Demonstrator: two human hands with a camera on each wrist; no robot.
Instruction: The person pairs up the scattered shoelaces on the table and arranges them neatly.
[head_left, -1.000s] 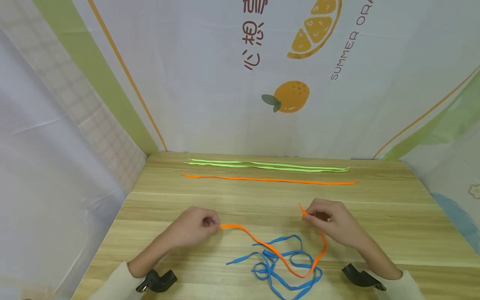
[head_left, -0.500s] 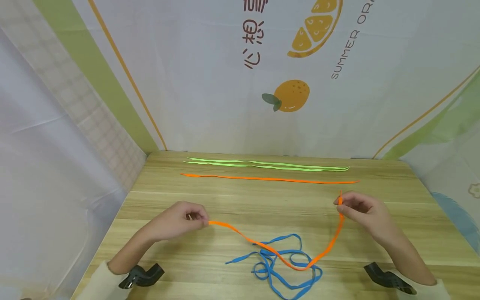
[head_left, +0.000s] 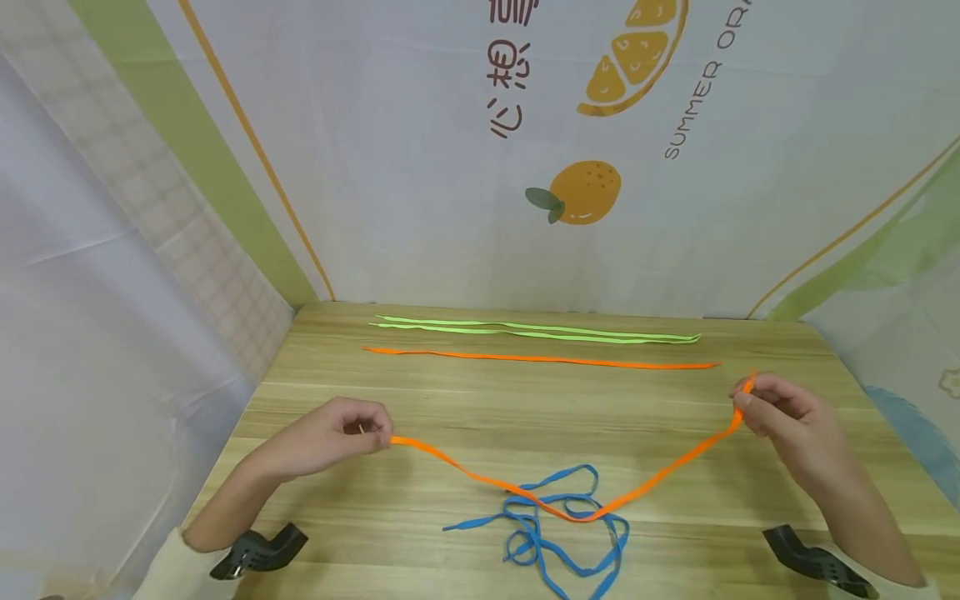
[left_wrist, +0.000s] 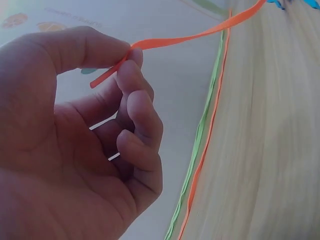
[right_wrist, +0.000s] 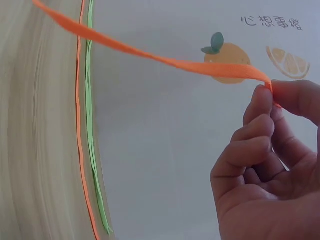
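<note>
An orange shoelace point(head_left: 480, 478) hangs in a shallow sag between both hands. The left hand point(head_left: 337, 435) pinches one end between thumb and forefinger; in the left wrist view a short tip of the orange shoelace point(left_wrist: 185, 39) sticks out past the thumb. At the other end the right hand point(head_left: 797, 429) pinches the lace near its tip, as the right wrist view shows with the orange shoelace point(right_wrist: 170, 61) leading off to the upper left. Below the sag, a blue shoelace point(head_left: 558, 550) lies in loose loops on the table, partly crossed by the orange one.
Toward the back of the wooden table point(head_left: 315, 367), a second orange shoelace point(head_left: 540, 359) lies straight from left to right. Behind it are light green laces point(head_left: 540, 331), laid parallel. A white printed cloth point(head_left: 435, 208) hangs along the table's back edge.
The hands have moved apart, the right one far to the right and the left one leftward. The orange lace between them has spread wider and its sag has become shallower.
</note>
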